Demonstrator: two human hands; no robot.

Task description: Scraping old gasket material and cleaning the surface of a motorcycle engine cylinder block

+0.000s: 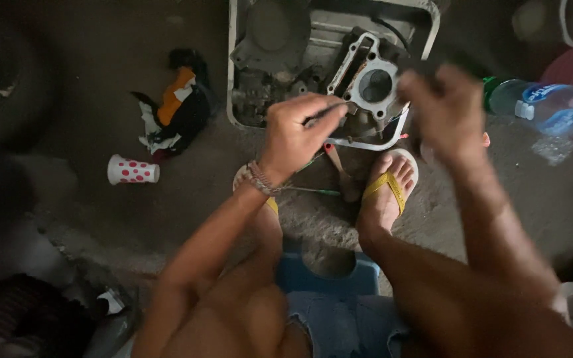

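My left hand [296,129] pinches a thin dark tool [326,113] whose tip points at a grey metal engine cylinder block [371,83] with a round bore. My right hand [447,109] is raised beside the block's right side, blurred, fingers curled; a dark object seems to be in it but I cannot tell what. The block rests in a pale tray [233,79] of grimy engine parts on the ground in front of my feet.
My feet wear yellow-strapped sandals [387,189]. A screwdriver [313,191] lies between them. A white cup with red dots [132,171] lies left, near a bundle of rags [179,103]. A clear plastic bottle [545,106] lies right. I sit on a blue stool [329,278].
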